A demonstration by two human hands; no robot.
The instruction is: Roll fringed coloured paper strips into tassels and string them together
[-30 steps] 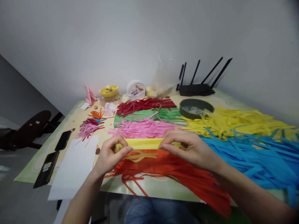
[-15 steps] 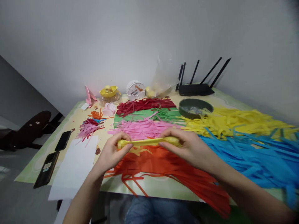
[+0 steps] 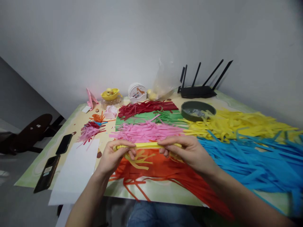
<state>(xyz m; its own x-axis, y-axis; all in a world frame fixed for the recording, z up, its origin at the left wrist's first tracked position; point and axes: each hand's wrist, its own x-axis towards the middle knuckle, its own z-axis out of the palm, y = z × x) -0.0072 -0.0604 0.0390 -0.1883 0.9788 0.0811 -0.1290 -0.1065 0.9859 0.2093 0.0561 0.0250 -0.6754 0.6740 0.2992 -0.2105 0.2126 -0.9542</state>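
Observation:
A narrow yellow strip (image 3: 146, 145) is stretched level between my two hands, its fringed ends hanging below the fingers. My left hand (image 3: 119, 153) pinches its left part, and my right hand (image 3: 181, 149) pinches its right part. Beneath them lies orange fringed material (image 3: 151, 164) that reaches over the table's front edge. Just beyond my hands is a pink fringed piece (image 3: 149, 130), with green (image 3: 142, 119) and dark red (image 3: 146, 108) ones behind it. Yellow strips (image 3: 239, 124) and blue strips (image 3: 251, 160) spread to the right.
Two phones (image 3: 64, 144) and white paper (image 3: 75, 170) lie on the left, near a small multicoloured tassel bundle (image 3: 91, 129). Toward the wall are a yellow bowl (image 3: 110, 94), a plastic bag (image 3: 165, 78), a dark green round tray (image 3: 198, 110) and a black router (image 3: 197, 91).
The yellow piece now looks narrower and tighter between my hands, and more of its fringe hangs down. My fingers have curled beneath it.

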